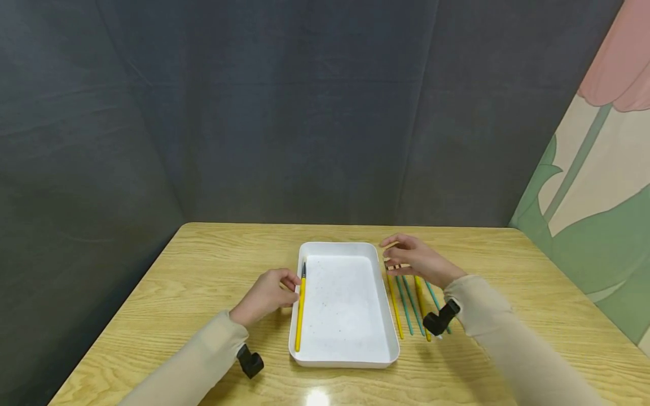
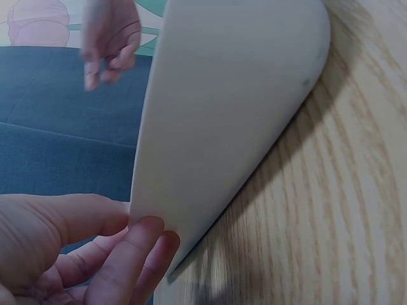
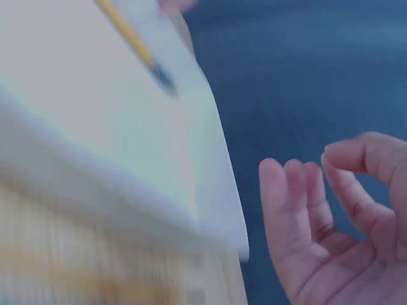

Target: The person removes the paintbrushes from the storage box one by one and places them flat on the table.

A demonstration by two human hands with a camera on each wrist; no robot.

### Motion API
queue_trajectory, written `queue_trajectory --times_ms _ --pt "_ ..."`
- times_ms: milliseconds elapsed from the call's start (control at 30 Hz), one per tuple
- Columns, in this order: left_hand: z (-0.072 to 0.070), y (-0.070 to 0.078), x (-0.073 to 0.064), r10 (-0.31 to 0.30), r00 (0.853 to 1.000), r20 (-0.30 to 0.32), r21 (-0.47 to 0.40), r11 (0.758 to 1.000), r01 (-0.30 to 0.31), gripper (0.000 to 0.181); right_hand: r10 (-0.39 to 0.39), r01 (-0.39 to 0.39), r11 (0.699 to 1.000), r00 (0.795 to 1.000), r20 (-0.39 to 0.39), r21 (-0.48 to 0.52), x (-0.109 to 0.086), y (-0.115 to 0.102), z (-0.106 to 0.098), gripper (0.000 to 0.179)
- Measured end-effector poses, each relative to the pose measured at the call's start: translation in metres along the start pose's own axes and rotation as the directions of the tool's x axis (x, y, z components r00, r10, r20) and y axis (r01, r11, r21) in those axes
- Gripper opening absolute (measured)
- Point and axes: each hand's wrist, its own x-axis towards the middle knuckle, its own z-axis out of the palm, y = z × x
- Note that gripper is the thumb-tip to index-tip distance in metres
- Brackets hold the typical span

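A white rectangular tray [image 1: 345,316] stands on the table. My left hand [image 1: 269,296] pinches its left rim; in the left wrist view the thumb is on the rim and the fingers [image 2: 127,254] press the outer wall. Inside, along the left wall, lies a yellow-handled paintbrush [image 1: 301,316], dark bristles toward the far end. My right hand [image 1: 413,260] hovers by the tray's far right corner, fingers loosely bent and holding nothing. Below that hand, yellow [image 1: 395,307] and teal [image 1: 412,304] brushes lie side by side on the table, their far ends partly hidden by it.
The wooden table [image 1: 213,265] reaches back to a dark cloth [image 1: 304,113]. A wall painted with a flower [image 1: 599,186] rises on the right. Each wrist carries a small black camera, such as the one [image 1: 440,317] on the right sleeve.
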Motion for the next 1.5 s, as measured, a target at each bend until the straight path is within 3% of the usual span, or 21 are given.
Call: queue_trajectory --times_ms 133,333,700,900,1200,1500 --pt "0.000 0.001 0.001 -0.001 1.000 0.005 0.003 1.000 0.001 0.021 0.037 -0.041 0.998 0.997 0.069 0.044 0.012 -0.017 0.042 0.032" --pt "-0.001 0.001 0.002 -0.002 1.000 -0.001 0.007 1.000 0.002 0.021 0.110 -0.113 0.993 0.989 0.099 0.034 0.035 -0.029 0.092 0.026" --pt "-0.002 0.000 0.001 -0.011 1.000 0.009 -0.007 1.000 0.011 0.023 0.265 -0.257 0.959 0.963 0.056 -0.122 0.068 -0.018 0.150 0.029" --pt "-0.004 -0.001 0.000 0.022 0.999 0.032 -0.007 1.000 -0.022 0.028 0.300 -0.292 0.934 0.954 0.012 -0.205 0.074 -0.016 0.168 0.026" --pt "-0.006 0.000 0.000 0.043 0.999 0.028 0.013 0.999 -0.043 0.029 0.292 -0.300 0.913 0.954 -0.070 -0.278 0.078 -0.021 0.181 0.030" --pt "-0.006 0.000 0.001 0.051 0.998 0.030 0.013 0.999 -0.051 0.030 0.231 -0.240 0.873 0.970 -0.075 -0.423 0.077 -0.022 0.184 0.039"
